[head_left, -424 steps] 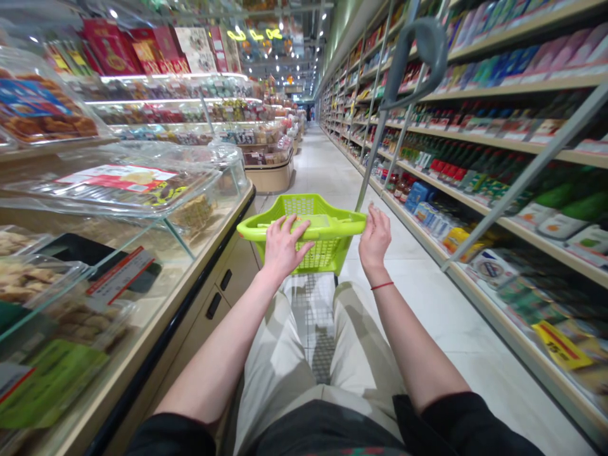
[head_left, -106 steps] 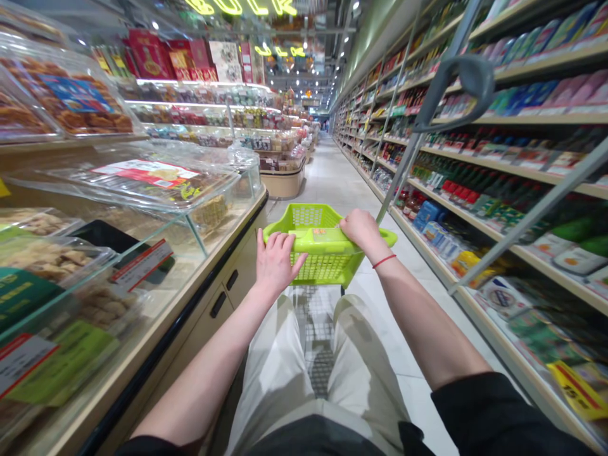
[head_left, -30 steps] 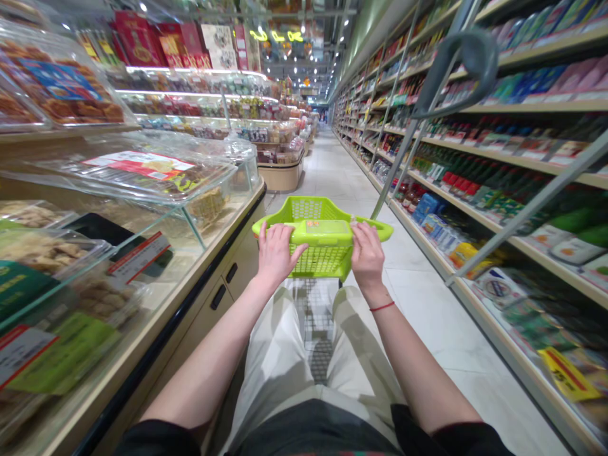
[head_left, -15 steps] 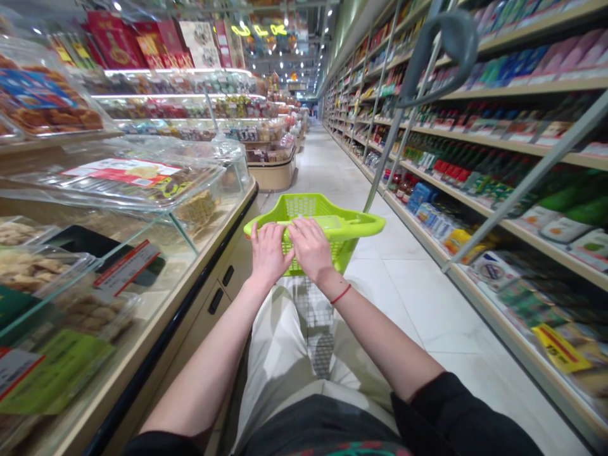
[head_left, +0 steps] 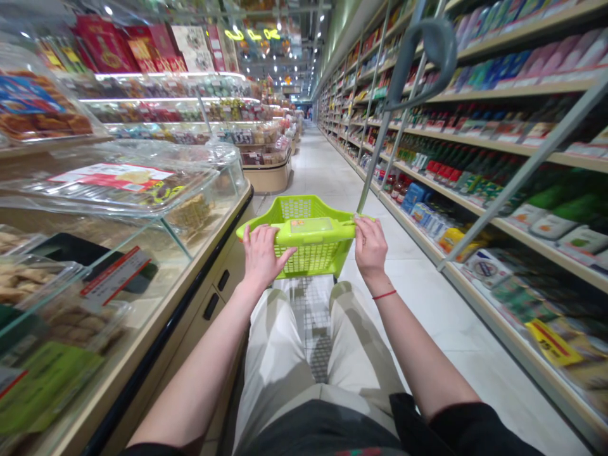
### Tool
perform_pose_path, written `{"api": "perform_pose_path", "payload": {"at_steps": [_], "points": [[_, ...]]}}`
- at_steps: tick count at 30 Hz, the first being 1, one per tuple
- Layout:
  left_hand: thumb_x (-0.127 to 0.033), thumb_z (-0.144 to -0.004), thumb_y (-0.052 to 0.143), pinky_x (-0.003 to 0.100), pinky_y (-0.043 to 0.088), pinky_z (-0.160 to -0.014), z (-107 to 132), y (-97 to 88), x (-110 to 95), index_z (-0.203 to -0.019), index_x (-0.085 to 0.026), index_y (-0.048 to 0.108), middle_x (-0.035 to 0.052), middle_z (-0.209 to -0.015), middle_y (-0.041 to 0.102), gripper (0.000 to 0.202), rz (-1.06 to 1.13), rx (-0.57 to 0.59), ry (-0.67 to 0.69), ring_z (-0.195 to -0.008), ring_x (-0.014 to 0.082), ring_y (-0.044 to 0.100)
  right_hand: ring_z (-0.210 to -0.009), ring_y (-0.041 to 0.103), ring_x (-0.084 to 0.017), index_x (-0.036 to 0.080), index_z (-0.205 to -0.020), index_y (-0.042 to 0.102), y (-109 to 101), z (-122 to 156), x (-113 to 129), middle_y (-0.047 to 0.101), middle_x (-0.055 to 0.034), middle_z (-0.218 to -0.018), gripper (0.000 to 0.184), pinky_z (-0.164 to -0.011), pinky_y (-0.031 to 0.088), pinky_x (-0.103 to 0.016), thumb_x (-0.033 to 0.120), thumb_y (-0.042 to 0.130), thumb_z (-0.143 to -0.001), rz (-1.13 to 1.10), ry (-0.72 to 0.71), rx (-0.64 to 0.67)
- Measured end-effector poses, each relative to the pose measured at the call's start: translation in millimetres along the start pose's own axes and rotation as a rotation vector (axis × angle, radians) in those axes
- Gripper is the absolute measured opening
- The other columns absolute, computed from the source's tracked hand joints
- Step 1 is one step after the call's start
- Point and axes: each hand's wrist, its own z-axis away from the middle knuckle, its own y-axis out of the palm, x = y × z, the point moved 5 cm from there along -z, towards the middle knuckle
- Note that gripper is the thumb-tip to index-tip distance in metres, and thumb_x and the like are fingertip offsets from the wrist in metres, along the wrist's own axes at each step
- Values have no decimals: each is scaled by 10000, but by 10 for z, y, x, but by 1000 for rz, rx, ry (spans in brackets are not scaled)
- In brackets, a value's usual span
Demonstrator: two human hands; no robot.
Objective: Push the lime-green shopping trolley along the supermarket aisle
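Observation:
A lime-green shopping cart (head_left: pixel 308 261) stands in front of my legs, its handle bar running across at knee height. My left hand (head_left: pixel 262 251) lies over the left part of the bar, fingers curled over it and thumb stretched inward. At the bar's right end my right hand (head_left: pixel 370 246) is closed around it, with a red string on the wrist. Between the hands, a label panel on the bar is exposed. Through the mesh, no goods can be made out in the basket.
On the left runs a glass-edged display counter (head_left: pixel 190 244) with packed snacks. Tall shelves (head_left: pixel 475 142) of bottles and packets line the right side. A grey ladder-like frame with a looped handle (head_left: pixel 441 63) leans there. The tiled aisle (head_left: pixel 311 152) stretches ahead; a rounded display (head_left: pixel 268 174) stands at left.
My right hand has moved from the middle of the bar, beside my left hand, to its right end. My left hand stays on the left part. The view has shifted slightly.

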Motion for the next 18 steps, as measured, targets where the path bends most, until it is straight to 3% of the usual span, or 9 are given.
{"api": "perform_pose_path", "payload": {"at_steps": [3, 7, 9, 13, 18], "points": [[-447, -873, 616, 591, 163, -1225, -9, 4, -10, -1179, -180, 562, 143, -1165, 640, 410, -2, -3, -7, -1238, 337, 538, -1142, 660, -241, 196, -1215, 693, 135, 28, 273, 719, -125, -1152, 352, -1176, 396, -563, 261, 400, -1031, -35, -14, -31], [-445, -867, 620, 596, 163, -1222, -6, -3, 0, -1178, -192, 556, 137, -1166, 639, 406, 0, -2, -10, -1241, 339, 537, -1182, 646, -233, 176, -1191, 696, 415, 91, 787, 716, -129, -1170, 325, -1187, 408, -513, 222, 425, -1018, -86, -199, 66], [-439, -865, 622, 595, 161, -1223, 2, -8, 23, -1184, -192, 550, 137, -1175, 635, 409, 8, 4, -12, -1252, 339, 530, -1214, 631, -229, 182, -1194, 696, 475, 113, 882, 713, -123, -1198, 321, -1183, 417, -503, 219, 431, -1017, -89, -266, 117], [-433, -862, 624, 594, 156, -1224, 18, -17, 89, -1184, -190, 544, 135, -1174, 633, 411, 19, 4, -14, -1264, 339, 521, -1216, 633, -223, 194, -1196, 701, 356, 101, 615, 711, -117, -1224, 334, -1166, 433, -502, 232, 418, -1024, -50, -281, 155], [-423, -857, 630, 591, 155, -1227, 17, -22, 131, -1179, -200, 545, 129, -1170, 638, 401, 11, -4, -15, -1267, 333, 522, -1146, 656, -222, 195, -1172, 709, -20, -19, -14, 722, -119, -1171, 328, -1156, 430, -513, 271, 428, -1022, -27, -82, 65]]}}
